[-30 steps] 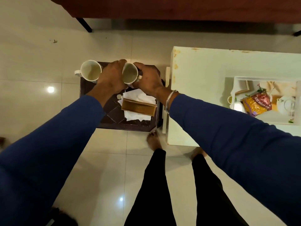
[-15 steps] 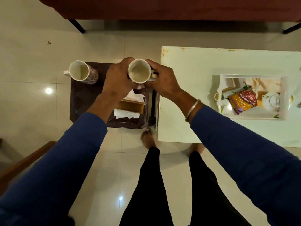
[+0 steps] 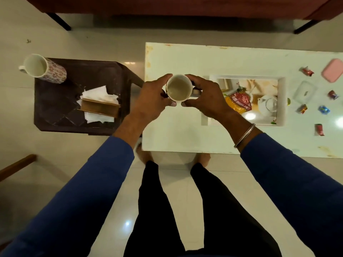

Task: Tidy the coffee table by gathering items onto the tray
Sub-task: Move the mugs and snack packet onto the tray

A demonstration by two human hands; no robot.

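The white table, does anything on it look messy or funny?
Yes. Small candy wrappers lie scattered over the right end of the white table, outside the tray, beside a pink case. The table's left edge also shows brownish chipped patches. Nothing looks spilled.

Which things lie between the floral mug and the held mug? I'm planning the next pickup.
In the head view, between the floral mug and the held mug lies the dark stool's top with a tissue holder.
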